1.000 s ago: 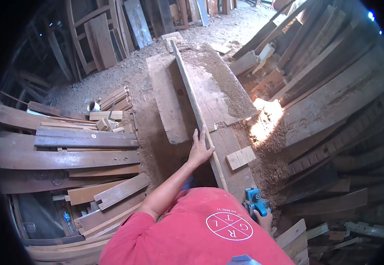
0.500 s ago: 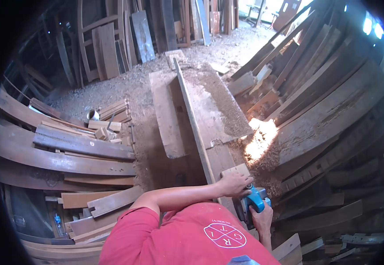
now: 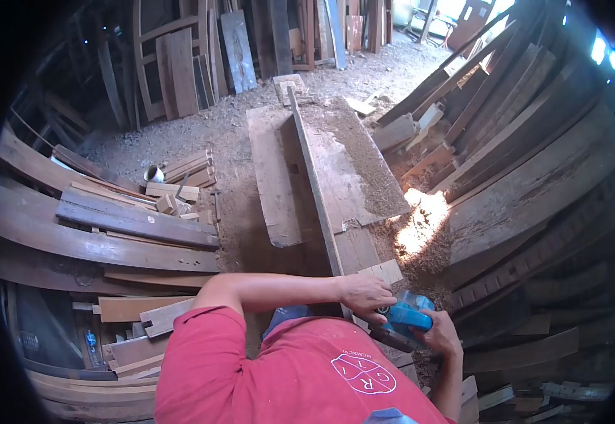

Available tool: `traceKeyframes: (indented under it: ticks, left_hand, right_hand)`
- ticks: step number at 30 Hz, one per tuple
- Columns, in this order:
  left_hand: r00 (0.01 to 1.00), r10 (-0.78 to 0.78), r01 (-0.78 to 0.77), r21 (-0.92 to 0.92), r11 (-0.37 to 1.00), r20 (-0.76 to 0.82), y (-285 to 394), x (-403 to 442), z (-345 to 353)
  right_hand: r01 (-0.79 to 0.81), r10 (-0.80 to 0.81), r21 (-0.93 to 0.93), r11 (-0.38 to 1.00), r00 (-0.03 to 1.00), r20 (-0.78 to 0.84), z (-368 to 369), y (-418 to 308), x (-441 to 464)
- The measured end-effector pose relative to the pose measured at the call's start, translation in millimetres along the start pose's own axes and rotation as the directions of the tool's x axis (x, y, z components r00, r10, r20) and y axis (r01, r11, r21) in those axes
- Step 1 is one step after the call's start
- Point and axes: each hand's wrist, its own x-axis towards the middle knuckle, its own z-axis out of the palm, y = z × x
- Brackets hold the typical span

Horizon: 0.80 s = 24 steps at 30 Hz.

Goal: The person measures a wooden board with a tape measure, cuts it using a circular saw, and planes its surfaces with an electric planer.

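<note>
A blue electric planer sits low beside my red shirt, tilted, at the near end of the workbench. My right hand is wrapped around its rear handle. My left hand lies over the front of the planer, its fingers curled about the front knob and partly hiding it. A long board stands on edge, running away from me along the bench. Just beyond my left hand lies a small pale wood block. The planer's sole is mostly hidden.
Wood shavings lie in a sunlit patch right of the bench. Stacked planks fill the left side, with a white cup and wood offcuts nearby. More boards lean along the right; door frames and panels stand behind.
The planer has turned, its rear handle swinging to the right. My right hand has moved right with it, and my left hand has shifted slightly left. The view has shifted a little.
</note>
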Motion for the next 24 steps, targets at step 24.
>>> traceKeyframes:
  ticks: [24]
  left_hand:
    - [-0.154, -0.901, 0.807, -0.578, 0.121, -0.404, -207.6, -33.1, 24.5]
  right_hand:
    - [-0.334, 0.443, 0.333, 0.882, 0.830, -0.339, 94.5, -22.6, -91.2]
